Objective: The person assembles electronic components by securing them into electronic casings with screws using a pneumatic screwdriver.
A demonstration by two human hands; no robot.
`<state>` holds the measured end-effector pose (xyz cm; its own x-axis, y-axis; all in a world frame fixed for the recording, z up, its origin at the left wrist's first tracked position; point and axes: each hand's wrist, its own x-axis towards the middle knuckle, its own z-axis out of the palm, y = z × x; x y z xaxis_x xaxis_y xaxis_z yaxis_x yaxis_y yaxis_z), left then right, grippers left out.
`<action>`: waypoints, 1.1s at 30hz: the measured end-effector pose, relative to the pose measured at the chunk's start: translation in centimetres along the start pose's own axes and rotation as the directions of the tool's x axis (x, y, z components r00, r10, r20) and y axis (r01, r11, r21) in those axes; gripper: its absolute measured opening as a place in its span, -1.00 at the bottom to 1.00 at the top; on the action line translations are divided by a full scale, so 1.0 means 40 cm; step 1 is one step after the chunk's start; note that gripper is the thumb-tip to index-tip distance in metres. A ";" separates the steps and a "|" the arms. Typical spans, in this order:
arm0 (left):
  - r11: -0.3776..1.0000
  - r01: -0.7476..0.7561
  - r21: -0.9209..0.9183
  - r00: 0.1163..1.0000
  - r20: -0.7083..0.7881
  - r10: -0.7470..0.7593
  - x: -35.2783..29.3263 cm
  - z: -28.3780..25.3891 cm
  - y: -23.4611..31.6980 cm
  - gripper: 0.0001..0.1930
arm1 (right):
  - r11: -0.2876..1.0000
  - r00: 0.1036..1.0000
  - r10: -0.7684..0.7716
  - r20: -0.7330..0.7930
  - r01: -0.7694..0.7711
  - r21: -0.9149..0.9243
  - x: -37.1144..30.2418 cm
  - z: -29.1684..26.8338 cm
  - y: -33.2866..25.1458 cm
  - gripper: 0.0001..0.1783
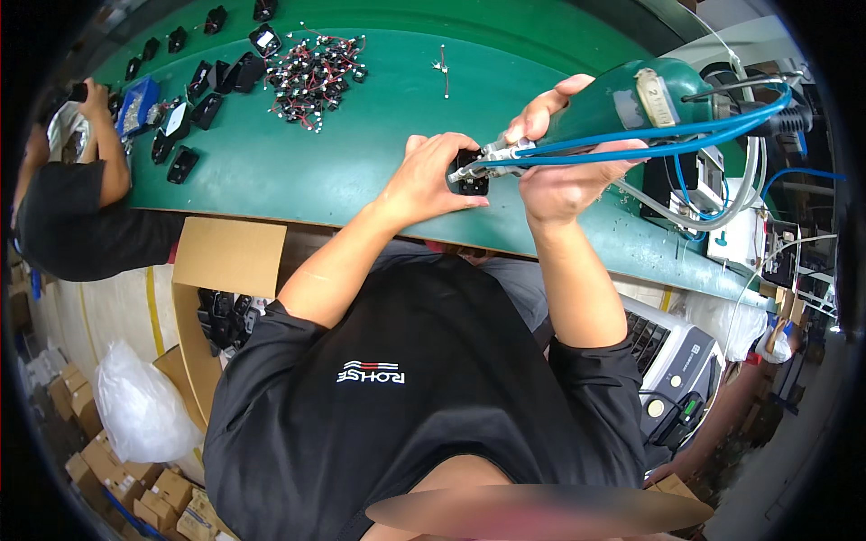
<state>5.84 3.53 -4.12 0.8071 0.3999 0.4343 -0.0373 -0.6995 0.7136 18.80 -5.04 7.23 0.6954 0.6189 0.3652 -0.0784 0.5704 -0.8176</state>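
My left hand grips a small black plastic housing against the green work table, thumb and fingers on either side of it. Wrapped round the green body of a powered screwdriver is my right hand, its fingers showing on both sides of the tool. Two blue air hoses run along the screwdriver to its metal nose. That nose points into the housing; the exact contact at the tip is too small to make out.
A pile of small black parts with red wires lies beyond my left hand. One wired piece lies apart. Black housings and a blue bin are at left, near a co-worker. An open carton stands below the table edge.
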 end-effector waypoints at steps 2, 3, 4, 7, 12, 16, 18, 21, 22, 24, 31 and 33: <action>1.000 0.020 -0.014 1.000 0.020 -0.020 0.004 -0.008 -0.004 -0.21 | 0.994 0.998 -0.002 0.061 0.009 -0.108 0.005 0.010 0.001 0.12; 1.000 0.013 -0.006 1.000 0.013 -0.013 0.007 -0.012 0.000 -0.21 | 0.986 0.997 -0.003 0.077 0.015 -0.165 0.009 0.016 0.000 0.13; 1.000 0.025 0.003 1.000 0.003 -0.025 0.004 -0.016 0.005 -0.20 | 0.988 0.995 -0.010 0.096 0.025 -0.151 0.021 0.026 -0.004 0.13; 1.000 -0.025 0.014 1.000 0.013 0.025 0.012 -0.020 0.003 -0.16 | 0.994 0.983 -0.068 0.168 0.053 0.091 0.095 0.020 -0.097 0.12; 0.972 -0.042 0.231 0.998 -0.041 0.053 0.123 -0.197 0.000 -0.12 | 0.956 0.914 -0.258 0.313 0.194 0.220 0.121 -0.046 -0.369 0.09; 0.762 0.135 0.633 0.989 -0.041 -0.141 0.303 -0.404 -0.167 -0.26 | 0.997 0.974 -0.076 0.212 0.067 0.048 0.023 -0.094 -0.327 0.03; 0.577 0.222 0.786 0.947 -0.032 -0.320 0.392 -0.481 -0.303 -0.32 | 0.996 0.993 -0.045 0.112 0.054 -0.076 -0.033 -0.111 -0.280 0.01; 0.467 0.319 0.825 0.868 -0.056 -0.493 0.447 -0.542 -0.477 -0.22 | 0.983 0.993 -0.076 0.090 0.090 -0.158 -0.072 -0.126 -0.223 -0.02; 0.451 0.332 0.829 0.832 -0.033 -0.553 0.450 -0.554 -0.505 -0.15 | 0.982 0.992 -0.086 0.091 0.099 -0.159 -0.070 -0.121 -0.221 -0.02; 0.468 0.281 0.838 0.861 -0.004 -0.509 0.446 -0.569 -0.519 -0.08 | 0.957 0.992 -0.113 0.054 0.123 -0.264 -0.067 -0.122 -0.218 -0.04; 0.544 0.155 0.825 0.944 0.039 -0.327 0.262 -0.776 -0.370 -0.36 | 0.917 0.994 -0.107 0.004 0.100 -0.387 -0.044 -0.121 -0.297 -0.20; 0.518 0.114 0.848 0.914 0.114 -0.388 0.159 -0.788 -0.351 -0.04 | 0.902 0.987 -0.163 0.013 0.154 -0.404 -0.026 -0.139 -0.307 -0.22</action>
<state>-7.09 34.56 5.94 0.8198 0.5697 0.0573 0.5722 -0.8187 -0.0473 23.02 -15.68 14.40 0.6893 0.5250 0.4992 0.3248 0.3919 -0.8608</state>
